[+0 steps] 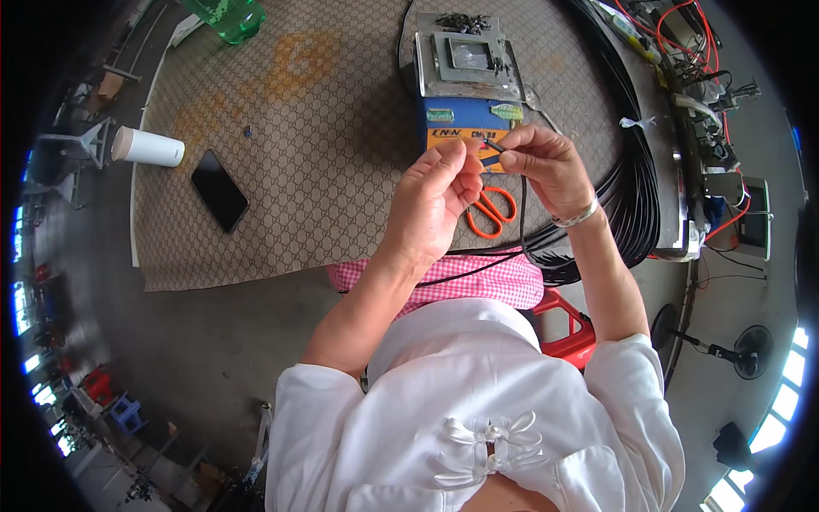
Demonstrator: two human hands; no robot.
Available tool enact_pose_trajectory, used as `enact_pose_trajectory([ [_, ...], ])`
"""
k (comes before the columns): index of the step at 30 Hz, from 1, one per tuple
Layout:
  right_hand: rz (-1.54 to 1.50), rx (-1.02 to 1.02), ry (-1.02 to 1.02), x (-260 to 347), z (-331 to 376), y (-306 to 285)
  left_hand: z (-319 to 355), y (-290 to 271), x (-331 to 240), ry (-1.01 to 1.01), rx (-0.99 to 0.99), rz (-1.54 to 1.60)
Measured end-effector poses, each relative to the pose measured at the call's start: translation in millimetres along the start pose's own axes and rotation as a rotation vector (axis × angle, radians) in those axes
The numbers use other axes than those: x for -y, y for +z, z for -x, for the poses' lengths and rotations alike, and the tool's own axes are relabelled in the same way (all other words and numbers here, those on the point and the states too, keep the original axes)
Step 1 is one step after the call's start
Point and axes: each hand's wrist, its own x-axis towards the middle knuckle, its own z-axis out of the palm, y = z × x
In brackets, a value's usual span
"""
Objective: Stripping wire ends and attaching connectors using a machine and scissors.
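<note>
Black cable (495,147) pinched in right hand (554,172), left hand (433,193) curled close beside, its hold unclear.

Windows (769,433) glare near bent, dark edges, seemingly blurred.

We see black cable (646,183), orange-handled scissors (492,212), a blue-and-orange box (469,118), brown patterned tablecloth (324,162), pink-and-white checked cloth (495,283), a white cup (158,147), green bottle (229,19) and red stool (582,343).

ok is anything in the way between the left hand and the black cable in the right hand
Nothing visible. The left hand is close beside the black cable in the right hand; the orange scissors lie to the near side.
</note>
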Motion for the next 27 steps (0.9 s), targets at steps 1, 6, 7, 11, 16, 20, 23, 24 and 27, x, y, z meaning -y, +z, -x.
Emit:
enact_pose_trajectory([
  [1,-0.003,0.001,-0.008,-1,2,1,0,0,0,-0.005,-0.002,-0.008],
  [6,0.027,-0.016,-0.006,-4,9,4,3,2,-3,-0.039,-0.026,-0.065],
  [7,0.027,-0.012,-0.009,-4,11,5,3,3,-3,-0.051,-0.029,-0.067],
  [11,0.069,-0.019,0.006,-6,15,5,3,5,-5,-0.093,-0.05,-0.071],
  [16,0.08,-0.018,0.005,-6,18,6,5,8,-6,-0.11,-0.104,-0.114],
  [20,0.053,-0.001,-0.009,-7,21,9,5,7,-7,-0.128,-0.103,-0.133],
  [23,-0.008,0.012,-0.017,-13,23,9,6,6,-7,-0.143,-0.078,-0.118],
  [24,-0.029,0.012,-0.027,-16,24,8,6,7,-6,-0.147,-0.075,-0.115],
  [27,-0.082,0.003,-0.055,-19,27,9,8,6,-5,-0.148,-0.043,-0.075],
])
